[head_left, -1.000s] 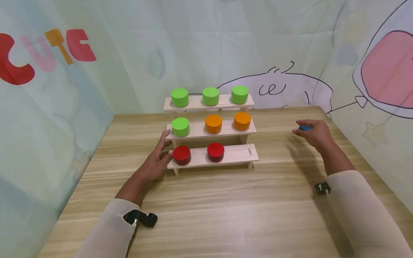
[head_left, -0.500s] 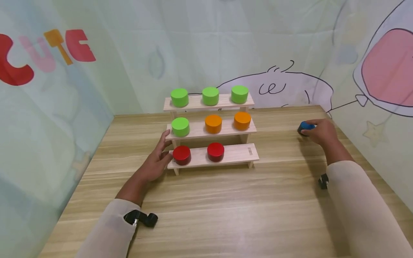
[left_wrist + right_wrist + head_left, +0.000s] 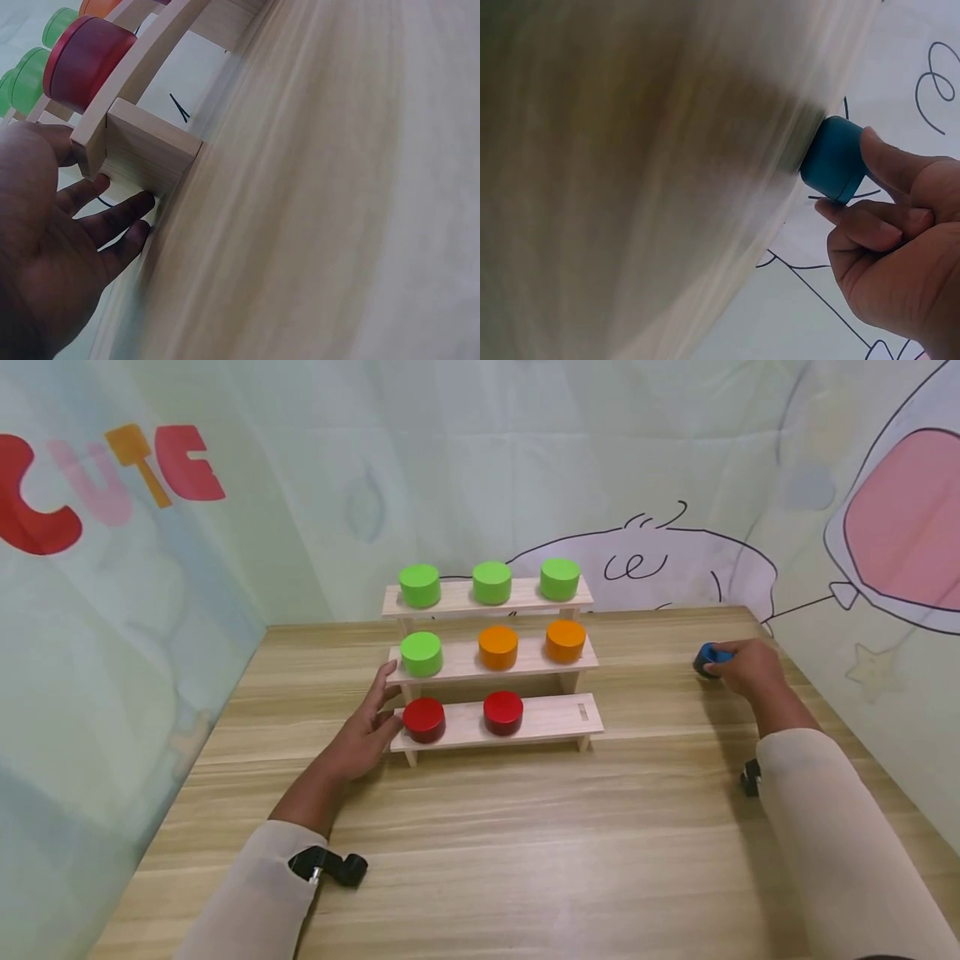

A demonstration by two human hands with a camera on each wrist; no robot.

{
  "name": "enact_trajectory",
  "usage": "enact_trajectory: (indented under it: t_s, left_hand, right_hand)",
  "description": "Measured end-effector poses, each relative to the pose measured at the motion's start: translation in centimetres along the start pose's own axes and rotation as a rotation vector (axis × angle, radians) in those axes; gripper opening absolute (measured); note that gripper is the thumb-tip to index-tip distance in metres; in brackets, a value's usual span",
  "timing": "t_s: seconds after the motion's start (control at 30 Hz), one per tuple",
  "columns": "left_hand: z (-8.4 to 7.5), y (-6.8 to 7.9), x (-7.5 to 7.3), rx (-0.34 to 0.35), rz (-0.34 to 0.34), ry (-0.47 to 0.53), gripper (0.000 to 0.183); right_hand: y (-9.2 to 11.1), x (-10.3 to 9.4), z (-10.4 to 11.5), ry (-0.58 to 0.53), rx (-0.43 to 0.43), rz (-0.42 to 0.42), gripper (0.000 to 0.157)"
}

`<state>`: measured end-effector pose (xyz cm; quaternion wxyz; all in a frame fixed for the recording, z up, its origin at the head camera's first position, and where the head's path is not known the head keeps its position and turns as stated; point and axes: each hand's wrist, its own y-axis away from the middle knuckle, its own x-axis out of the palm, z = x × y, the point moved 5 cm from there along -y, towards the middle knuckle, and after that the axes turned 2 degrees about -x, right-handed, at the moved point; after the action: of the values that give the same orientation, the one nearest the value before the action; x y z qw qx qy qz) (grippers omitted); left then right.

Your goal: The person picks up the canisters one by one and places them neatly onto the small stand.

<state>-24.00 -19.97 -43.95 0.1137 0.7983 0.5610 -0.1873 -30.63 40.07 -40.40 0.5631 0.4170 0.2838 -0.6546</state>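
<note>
In the head view my left hand (image 3: 356, 739) is at the left end of a three-tier wooden stand (image 3: 551, 717). My thumb rests against the bottom shelf's end, and in the left wrist view my loosely extended fingers (image 3: 120, 217) reach the stand's leg (image 3: 146, 146). Two red cylinders (image 3: 503, 713) sit on the bottom shelf, the left one close by my thumb. Far to the right, my right hand (image 3: 750, 670) pinches a small blue cylinder (image 3: 834, 157) between thumb and fingers, right at the tabletop. Part of that cylinder is hidden by the fingers.
Green cylinders (image 3: 492, 582) line the top shelf; one green (image 3: 422, 654) and two orange cylinders (image 3: 498, 647) occupy the middle. A slot (image 3: 582, 712) shows at the bottom shelf's right end. Printed cloth (image 3: 315, 485) hangs behind the wooden table (image 3: 510, 852) and along its sides.
My right hand has shifted slightly right and come down toward the tabletop, and more of the blue cylinder shows. The left hand and the stand have stayed in place.
</note>
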Motion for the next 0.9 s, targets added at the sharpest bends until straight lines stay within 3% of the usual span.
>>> enact_trajectory:
  t_s: [0.27, 0.9]
  left_hand:
    - [-0.12, 0.1, 0.05, -0.017, 0.002, 0.001, 0.087]
    - [-0.04, -0.04, 0.07, -0.011, 0.0, -0.003, 0.087]
  right_hand:
    - [0.1, 0.0, 0.54, 0.096, -0.064, -0.014, 0.052]
    - [0.4, -0.01, 0.91, 0.023, -0.014, -0.072, 0.052]
